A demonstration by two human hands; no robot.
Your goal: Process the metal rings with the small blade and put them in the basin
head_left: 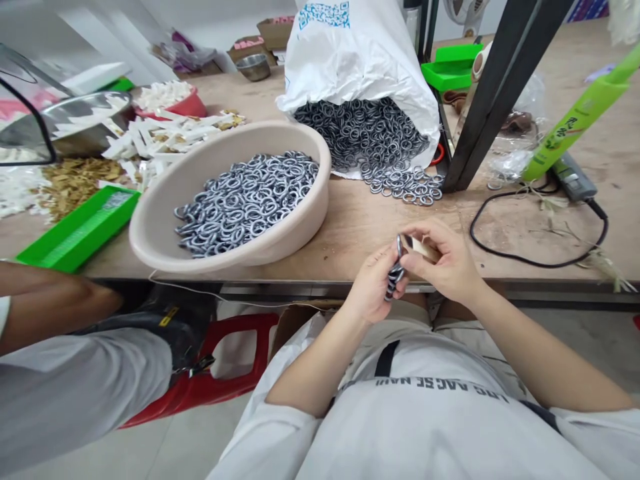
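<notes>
My left hand (376, 283) is closed around several dark grey metal rings (395, 275), with one ring standing upright at the fingertips. Close against it, my right hand (445, 260) grips a small tan piece with a dark end (423, 248); its exact kind I cannot make out. The right fingertips meet the upright ring. Both hands are at the table's front edge. To their left, a wide pale basin (300, 241) holds a heap of similar rings (245, 203). Behind them, a white sack (357, 63) lies tipped, with rings spilling (405, 183) from its mouth.
A dark metal post (493, 100) rises right of the sack. A black cable (500, 252) loops on the table at right. Far left are a green tray (83, 227), brown scraps and white strips (150, 140). A co-worker's arm (50, 303) rests at the left edge.
</notes>
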